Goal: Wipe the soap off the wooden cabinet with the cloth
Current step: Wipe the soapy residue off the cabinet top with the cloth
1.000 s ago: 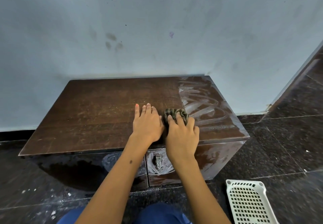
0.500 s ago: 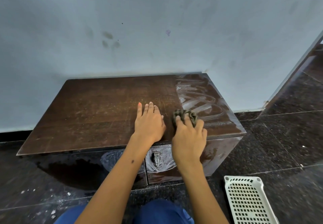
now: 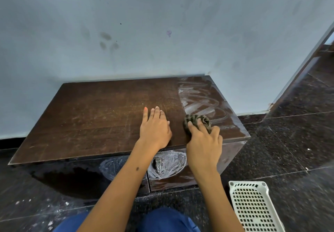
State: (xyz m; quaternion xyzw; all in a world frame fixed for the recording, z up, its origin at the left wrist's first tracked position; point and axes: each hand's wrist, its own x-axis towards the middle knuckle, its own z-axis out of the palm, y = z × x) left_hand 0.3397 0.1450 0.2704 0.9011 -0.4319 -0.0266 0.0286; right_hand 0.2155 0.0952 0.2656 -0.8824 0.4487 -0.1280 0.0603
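I pressed the wadded cloth (image 3: 197, 123) under my right hand's (image 3: 204, 141) curled fingers at the wooden cabinet's (image 3: 101, 116) right front; soap (image 3: 200, 99) streaked the right end and drawer front; left hand (image 3: 155, 128) lay flat.

Basket (image 3: 253, 212) cut off below.

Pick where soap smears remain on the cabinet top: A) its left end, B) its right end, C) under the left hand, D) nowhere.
B: white soap smears cover the right end of the wooden cabinet top, beyond the cloth under the right hand.
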